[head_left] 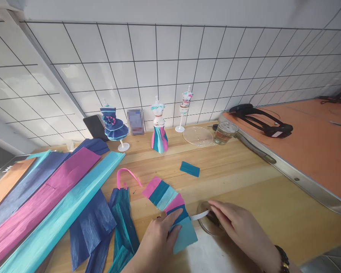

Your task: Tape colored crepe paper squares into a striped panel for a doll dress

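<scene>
In the lower centre of the frame, a joined strip of pink, teal and pale-blue crepe-paper panels (162,193) is pressed against the pale wooden worktop (244,182) by the left hand (161,231), whose grip is left loosely parted, thumb and index finger spread on the panels. A narrow white strip (199,215) is stretched from the panels' edge to the right hand (235,222), whose fingers are curled over a clear round ring (201,224); how tightly that grip is closed cannot be told. A small teal crepe-paper rectangle (190,169) is seen above, right of centre.
</scene>
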`<state>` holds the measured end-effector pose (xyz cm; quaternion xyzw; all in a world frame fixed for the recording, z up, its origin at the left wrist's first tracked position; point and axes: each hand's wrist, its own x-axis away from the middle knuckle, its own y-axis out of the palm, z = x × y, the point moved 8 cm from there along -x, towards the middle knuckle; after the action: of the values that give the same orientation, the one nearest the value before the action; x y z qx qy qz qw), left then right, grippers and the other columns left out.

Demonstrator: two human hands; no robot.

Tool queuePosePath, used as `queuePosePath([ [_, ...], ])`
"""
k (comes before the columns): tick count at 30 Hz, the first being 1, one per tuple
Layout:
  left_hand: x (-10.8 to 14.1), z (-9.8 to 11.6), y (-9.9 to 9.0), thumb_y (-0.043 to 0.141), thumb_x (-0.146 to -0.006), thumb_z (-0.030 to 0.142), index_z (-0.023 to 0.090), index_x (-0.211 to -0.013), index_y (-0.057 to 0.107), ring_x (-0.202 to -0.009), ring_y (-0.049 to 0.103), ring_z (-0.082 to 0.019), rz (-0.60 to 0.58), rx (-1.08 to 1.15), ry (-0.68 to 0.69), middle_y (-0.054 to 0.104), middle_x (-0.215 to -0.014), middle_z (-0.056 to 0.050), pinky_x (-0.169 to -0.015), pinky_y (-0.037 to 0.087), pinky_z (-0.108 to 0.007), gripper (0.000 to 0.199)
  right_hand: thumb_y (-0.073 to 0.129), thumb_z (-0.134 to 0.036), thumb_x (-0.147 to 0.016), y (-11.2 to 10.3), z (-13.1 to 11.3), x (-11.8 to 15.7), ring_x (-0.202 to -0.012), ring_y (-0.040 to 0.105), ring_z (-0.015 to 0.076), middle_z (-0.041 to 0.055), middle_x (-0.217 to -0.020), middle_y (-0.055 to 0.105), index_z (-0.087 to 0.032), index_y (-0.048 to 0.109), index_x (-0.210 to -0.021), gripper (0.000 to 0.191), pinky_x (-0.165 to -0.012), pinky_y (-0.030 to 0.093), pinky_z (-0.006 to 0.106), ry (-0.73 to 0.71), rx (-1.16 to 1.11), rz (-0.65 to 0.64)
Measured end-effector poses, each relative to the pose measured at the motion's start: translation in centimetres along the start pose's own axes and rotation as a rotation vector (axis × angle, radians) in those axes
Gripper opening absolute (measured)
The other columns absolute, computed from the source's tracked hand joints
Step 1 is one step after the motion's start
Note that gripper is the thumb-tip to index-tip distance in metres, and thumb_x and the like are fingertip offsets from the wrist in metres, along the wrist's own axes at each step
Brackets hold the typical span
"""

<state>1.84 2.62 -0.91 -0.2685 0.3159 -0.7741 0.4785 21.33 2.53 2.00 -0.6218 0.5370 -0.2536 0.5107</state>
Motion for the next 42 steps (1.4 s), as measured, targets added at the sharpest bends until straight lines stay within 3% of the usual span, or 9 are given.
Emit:
queuePosePath([
  [6, 0.0, 0.2, 0.2, 0.046, -0.087, 0.027, 0.023, -0.119, 0.059, -0.070, 0.065, -0.017, 0.031, 0.026, 0.069, 0.072, -0.084, -0.005, -0.062, 0.051, -0.022, 0.035, 0.033, -0.035, -0.094, -1.3, 3.0, 1.1, -0.091, 0.066, 0.0183, 0.0031, -0.105, 0.068, -0.024, 0.057, -0.110, 0.031, -0.081, 0.053, 0.033, 0.179, -0.011, -0.056],
  [15, 0.5, 2.0, -1.0, 0.051, -0.083, 0.021, 0.022, -0.107, 0.067, -0.059, 0.065, -0.015, 0.188, 0.019, 0.225, 0.072, -0.071, -0.002, -0.059, 0.050, -0.019, 0.029, 0.036, -0.040, -0.091, -0.3, 5.2, 2.8, -0.102, 0.060, 0.0227, 0.0063, -0.116, 0.063, -0.024, 0.054, -0.115, 0.034, -0.086, 0.049, 0.038, 0.354, -0.120, -0.188],
  [23, 0.6, 1.6, -0.2, 0.047, -0.086, 0.024, 0.023, -0.107, 0.065, -0.057, 0.063, -0.013, 0.162, 0.047, 0.254, 0.070, -0.068, 0.000, -0.055, 0.047, -0.019, 0.028, 0.038, -0.047, -0.088, 0.6, 8.5, 5.2, -0.108, 0.057, 0.0236, 0.0080, -0.120, 0.060, -0.020, 0.052, -0.120, 0.045, -0.095, 0.043, 0.036, 0.548, -0.221, -0.282],
  [32, 0.5, 1.3, 0.0, 0.047, -0.087, 0.024, 0.022, -0.105, 0.067, -0.058, 0.063, -0.013, 0.132, 0.100, 0.271, 0.070, -0.069, 0.000, -0.056, 0.046, -0.018, 0.027, 0.044, -0.037, -0.086, 0.6, 5.7, 4.5, -0.098, 0.062, 0.0205, 0.0046, -0.110, 0.066, -0.022, 0.064, -0.107, 0.032, -0.085, 0.047, 0.026, 0.495, -0.477, -0.355],
  [35, 0.4, 1.4, -0.2, 0.046, -0.087, 0.024, 0.021, -0.104, 0.067, -0.058, 0.062, -0.013, 0.136, 0.103, 0.278, 0.070, -0.069, -0.001, -0.057, 0.046, -0.018, 0.027, 0.045, -0.032, -0.084, 0.4, 4.2, 4.1, -0.088, 0.063, 0.0198, 0.0036, -0.095, 0.070, -0.021, 0.067, -0.098, 0.028, -0.078, 0.048, 0.024, 0.479, -0.532, -0.371],
  [38, 0.3, 1.9, -0.5, 0.045, -0.089, 0.025, 0.021, -0.101, 0.068, -0.057, 0.061, -0.012, 0.126, 0.107, 0.287, 0.069, -0.066, 0.000, -0.056, 0.046, -0.018, 0.027, 0.045, -0.026, -0.082, 0.5, 1.9, 3.8, -0.078, 0.063, 0.0175, 0.0011, -0.082, 0.069, -0.021, 0.068, -0.085, 0.023, -0.069, 0.048, 0.021, 0.410, -0.565, -0.438],
  [42, 0.1, 2.2, -0.6, 0.043, -0.090, 0.027, 0.020, -0.093, 0.070, -0.054, 0.058, -0.011, 0.096, 0.137, 0.263, 0.066, -0.060, 0.001, -0.054, 0.045, -0.016, 0.028, 0.046, -0.019, -0.079, 0.4, -0.2, 4.0, -0.073, 0.062, 0.0153, -0.0003, -0.078, 0.068, -0.023, 0.068, -0.080, 0.022, -0.065, 0.048, 0.020, 0.281, -0.569, -0.508],
])
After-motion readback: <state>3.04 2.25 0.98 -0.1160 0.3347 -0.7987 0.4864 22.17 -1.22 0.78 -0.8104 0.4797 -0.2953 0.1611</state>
